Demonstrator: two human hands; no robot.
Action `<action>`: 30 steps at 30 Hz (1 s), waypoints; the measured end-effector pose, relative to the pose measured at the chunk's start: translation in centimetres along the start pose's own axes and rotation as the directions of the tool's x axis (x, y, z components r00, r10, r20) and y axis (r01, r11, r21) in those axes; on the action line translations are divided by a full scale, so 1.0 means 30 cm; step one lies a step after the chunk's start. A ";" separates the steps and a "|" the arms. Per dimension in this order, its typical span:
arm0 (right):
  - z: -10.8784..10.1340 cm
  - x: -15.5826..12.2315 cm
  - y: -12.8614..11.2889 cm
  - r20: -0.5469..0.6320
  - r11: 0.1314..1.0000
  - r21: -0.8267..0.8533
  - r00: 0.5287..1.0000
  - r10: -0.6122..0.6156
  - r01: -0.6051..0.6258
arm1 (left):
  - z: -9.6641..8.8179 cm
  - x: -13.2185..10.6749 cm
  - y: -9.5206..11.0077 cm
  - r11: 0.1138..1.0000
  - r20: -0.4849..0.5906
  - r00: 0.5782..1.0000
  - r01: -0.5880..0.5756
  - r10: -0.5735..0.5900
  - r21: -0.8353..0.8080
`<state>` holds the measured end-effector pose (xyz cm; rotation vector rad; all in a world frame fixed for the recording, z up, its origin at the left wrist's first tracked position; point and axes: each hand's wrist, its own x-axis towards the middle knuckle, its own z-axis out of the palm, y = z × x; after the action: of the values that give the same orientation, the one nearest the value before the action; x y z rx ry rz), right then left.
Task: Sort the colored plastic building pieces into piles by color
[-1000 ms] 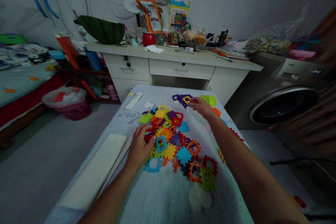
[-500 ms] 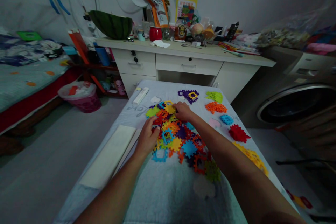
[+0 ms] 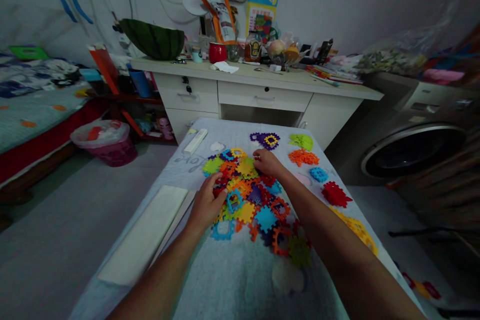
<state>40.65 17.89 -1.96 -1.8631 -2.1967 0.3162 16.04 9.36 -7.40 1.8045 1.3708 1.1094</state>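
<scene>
Mixed pile (image 3: 245, 212) of toothed pieces sits mid-cloth (image 3: 232, 280). Left hand (image 3: 204, 202) half-curled at its left edge, right hand (image 3: 269, 164) with bent fingers at its far right part, beside a lime piece (image 3: 251, 169); can't tell if either grips. Step in hand reads as picking through the pile; next move calls for a clean pinch on one piece, neighbours undisturbed. Single-colour groups run up the right side: yellow group (image 3: 356, 230), red group (image 3: 335, 194), blue group (image 3: 318, 174), orange group (image 3: 303, 156), green group (image 3: 302, 141). Purple group (image 3: 261, 139) beyond the pile. Cluttered desk (image 3: 255, 77) behind, washer (image 3: 390, 120) right.
</scene>
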 end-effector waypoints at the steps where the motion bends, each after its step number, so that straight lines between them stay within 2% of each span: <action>1: 0.004 0.007 -0.006 0.020 1.000 -0.006 1.000 0.015 -0.015 | 0.000 0.000 0.002 1.000 0.002 1.000 -0.003 0.003 0.001; 5: 0.010 0.028 -0.033 0.095 0.999 -0.001 0.995 0.038 -0.038 | -0.004 0.001 0.012 1.000 0.002 1.000 -0.010 0.010 0.018; 10: 0.001 0.037 -0.019 0.066 0.996 0.066 0.996 0.052 -0.056 | -0.008 0.000 0.017 0.999 -0.003 1.000 -0.023 0.023 0.049; 14: -0.019 0.047 0.043 -0.073 0.952 0.294 0.991 0.114 -0.088 | -0.007 -0.001 0.019 0.998 -0.007 1.000 -0.028 0.029 0.061; 18: -0.057 0.056 0.126 -0.136 0.824 0.547 0.956 0.258 -0.145 | -0.008 -0.001 0.018 0.998 0.003 1.000 -0.026 0.026 0.056; 20: -0.084 0.062 0.177 -0.131 0.718 0.663 0.912 0.388 -0.210 | -0.007 -0.001 0.017 0.998 0.004 1.000 -0.021 0.021 0.060; 23: -0.136 0.075 0.270 -0.136 0.589 0.755 0.810 0.571 -0.288 | -0.007 0.000 0.014 0.998 0.004 1.000 -0.017 0.017 0.062; 28: -0.224 0.101 0.443 -0.196 0.514 0.782 0.643 0.740 -0.353 | -0.006 0.001 0.007 0.997 0.020 1.000 -0.013 0.011 0.077; 30: -0.242 0.106 0.501 -0.203 0.494 0.780 0.591 0.781 -0.385 | -0.005 0.001 0.002 0.996 0.025 1.000 -0.014 0.012 0.084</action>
<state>56.53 23.52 0.29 -1.8818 -0.7652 0.5364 15.93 9.36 -7.27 1.8828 1.4126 1.0472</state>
